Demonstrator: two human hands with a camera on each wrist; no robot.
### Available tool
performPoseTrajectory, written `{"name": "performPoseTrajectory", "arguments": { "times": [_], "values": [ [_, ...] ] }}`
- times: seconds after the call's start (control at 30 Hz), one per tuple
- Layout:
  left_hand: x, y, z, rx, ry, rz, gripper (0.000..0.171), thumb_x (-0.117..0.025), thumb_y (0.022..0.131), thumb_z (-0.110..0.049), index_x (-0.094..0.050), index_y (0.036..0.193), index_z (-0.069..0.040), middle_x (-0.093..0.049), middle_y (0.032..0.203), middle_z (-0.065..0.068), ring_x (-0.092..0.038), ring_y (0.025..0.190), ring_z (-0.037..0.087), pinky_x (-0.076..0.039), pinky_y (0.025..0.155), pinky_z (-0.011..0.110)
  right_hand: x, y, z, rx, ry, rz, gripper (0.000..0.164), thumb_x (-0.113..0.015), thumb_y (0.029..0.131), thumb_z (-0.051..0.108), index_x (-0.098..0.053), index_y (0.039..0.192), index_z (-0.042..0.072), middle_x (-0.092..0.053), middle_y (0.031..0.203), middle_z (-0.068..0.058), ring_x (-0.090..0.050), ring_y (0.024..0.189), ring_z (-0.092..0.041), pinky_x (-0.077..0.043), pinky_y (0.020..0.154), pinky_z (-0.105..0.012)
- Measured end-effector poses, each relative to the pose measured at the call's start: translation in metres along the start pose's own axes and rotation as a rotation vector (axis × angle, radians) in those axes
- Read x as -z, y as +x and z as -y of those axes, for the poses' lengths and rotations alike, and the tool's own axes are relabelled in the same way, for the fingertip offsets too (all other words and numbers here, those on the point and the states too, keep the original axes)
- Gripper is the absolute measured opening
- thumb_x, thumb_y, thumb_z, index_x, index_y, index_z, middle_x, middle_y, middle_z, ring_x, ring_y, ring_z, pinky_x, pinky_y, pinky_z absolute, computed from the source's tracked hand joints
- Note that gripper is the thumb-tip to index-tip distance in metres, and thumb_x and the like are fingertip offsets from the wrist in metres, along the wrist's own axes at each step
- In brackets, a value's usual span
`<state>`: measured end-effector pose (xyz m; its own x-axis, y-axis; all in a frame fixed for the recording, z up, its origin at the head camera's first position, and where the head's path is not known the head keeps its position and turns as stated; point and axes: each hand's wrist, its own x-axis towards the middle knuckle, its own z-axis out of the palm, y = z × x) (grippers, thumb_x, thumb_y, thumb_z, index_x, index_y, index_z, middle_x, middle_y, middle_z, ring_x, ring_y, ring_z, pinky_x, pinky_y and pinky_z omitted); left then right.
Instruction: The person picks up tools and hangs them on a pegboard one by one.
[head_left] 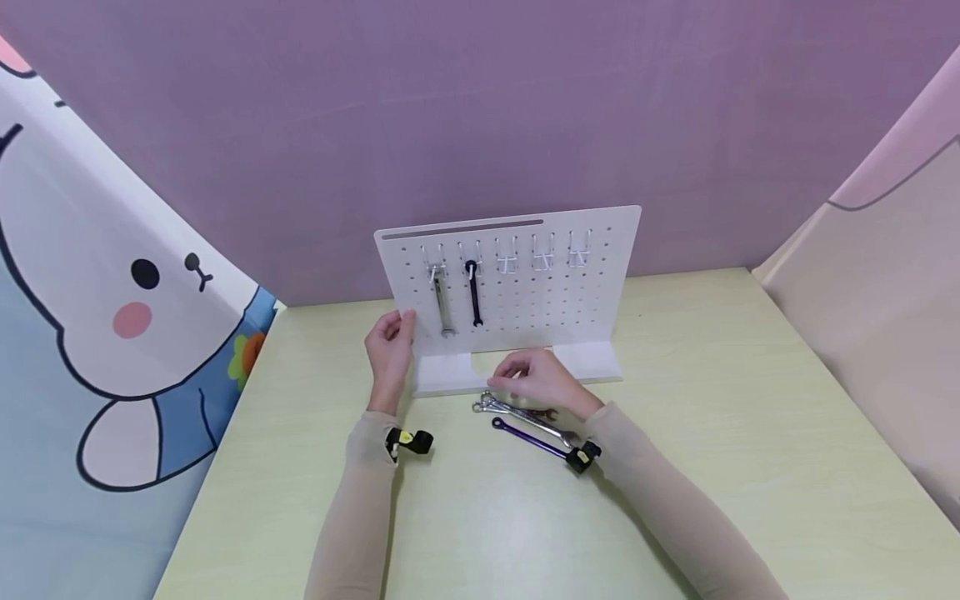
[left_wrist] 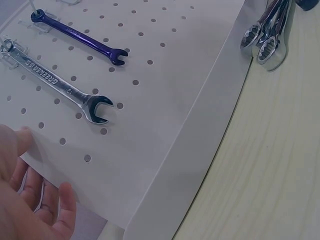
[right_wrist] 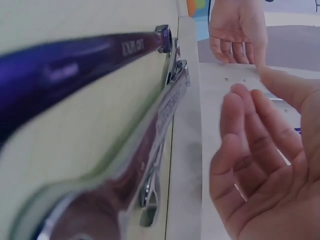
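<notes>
A white pegboard stands upright on the table with two combination wrenches hung on its hooks. The silver wrench hangs leftmost, and a dark purple-blue wrench hangs beside it. My left hand holds the board's left edge, thumb on the front face and fingers past the edge. My right hand, empty with fingers loosely bent, hovers before the board's base. Just under it, silver wrenches lie overlapping on the table. Nearer me lies a purple wrench, its near end hidden by the right wrist's strap.
Three wire hooks on the board's right side carry nothing. The board's white foot rests on the pale wooden table. A purple backdrop rises behind, with a cartoon-printed cloth at the left.
</notes>
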<state>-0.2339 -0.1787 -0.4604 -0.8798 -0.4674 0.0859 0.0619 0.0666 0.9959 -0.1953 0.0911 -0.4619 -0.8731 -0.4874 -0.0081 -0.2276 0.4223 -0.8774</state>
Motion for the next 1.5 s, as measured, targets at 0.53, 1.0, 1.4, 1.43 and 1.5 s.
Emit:
{"name": "performPoseTrajectory", "arguments": {
  "times": [0.53, 1.0, 1.4, 1.43, 1.5],
  "values": [
    [-0.001, 0.001, 0.0, 0.0, 0.009, -0.004, 0.03, -0.075, 0.102, -0.025, -0.074, 0.117, 0.001, -0.067, 0.083, -0.013, -0.059, 0.076, 0.003, -0.051, 0.068, 0.014, 0.003, -0.027, 0.001, -0.008, -0.046, 0.12, 0.015, -0.077, 0.099, 0.024, -0.083, 0.106, 0.013, -0.081, 0.097, -0.002, -0.059, 0.062, -0.008, -0.047, 0.054, -0.021],
    [0.0, 0.003, 0.004, -0.011, 0.003, 0.013, 0.032, -0.074, 0.102, -0.026, -0.072, 0.117, 0.002, -0.065, 0.083, -0.014, -0.059, 0.076, 0.003, -0.052, 0.07, 0.014, -0.006, -0.045, -0.006, 0.0, -0.23, 0.13, 0.005, -0.081, 0.096, 0.023, -0.085, 0.094, 0.02, -0.076, 0.083, 0.013, -0.064, 0.07, -0.005, -0.055, 0.075, -0.026],
    [0.0, 0.004, 0.004, -0.02, 0.002, 0.004, 0.03, -0.075, 0.102, -0.024, -0.073, 0.116, 0.002, -0.066, 0.081, -0.014, -0.059, 0.076, 0.002, -0.051, 0.069, 0.014, -0.011, -0.056, -0.005, -0.01, -0.314, 0.141, 0.01, -0.083, 0.094, 0.021, -0.082, 0.09, 0.012, -0.069, 0.071, 0.012, -0.052, 0.056, -0.003, -0.043, 0.054, -0.019],
    [0.0, 0.004, 0.004, -0.019, 0.001, 0.003, 0.03, -0.075, 0.102, -0.024, -0.073, 0.115, 0.002, -0.066, 0.081, -0.014, -0.059, 0.076, 0.002, -0.051, 0.069, 0.014, -0.011, -0.056, -0.005, -0.016, -0.319, 0.136, 0.009, -0.083, 0.093, 0.021, -0.082, 0.091, 0.012, -0.069, 0.071, 0.012, -0.053, 0.057, -0.003, -0.044, 0.055, -0.019],
    [-0.001, 0.005, 0.005, -0.017, 0.0, 0.002, 0.029, -0.075, 0.102, -0.024, -0.073, 0.115, 0.002, -0.065, 0.081, -0.014, -0.059, 0.076, 0.001, -0.051, 0.069, 0.014, -0.012, -0.056, -0.005, -0.029, -0.327, 0.123, 0.009, -0.084, 0.093, 0.02, -0.082, 0.091, 0.011, -0.069, 0.071, 0.012, -0.055, 0.058, -0.004, -0.046, 0.056, -0.02]
  ]
}}
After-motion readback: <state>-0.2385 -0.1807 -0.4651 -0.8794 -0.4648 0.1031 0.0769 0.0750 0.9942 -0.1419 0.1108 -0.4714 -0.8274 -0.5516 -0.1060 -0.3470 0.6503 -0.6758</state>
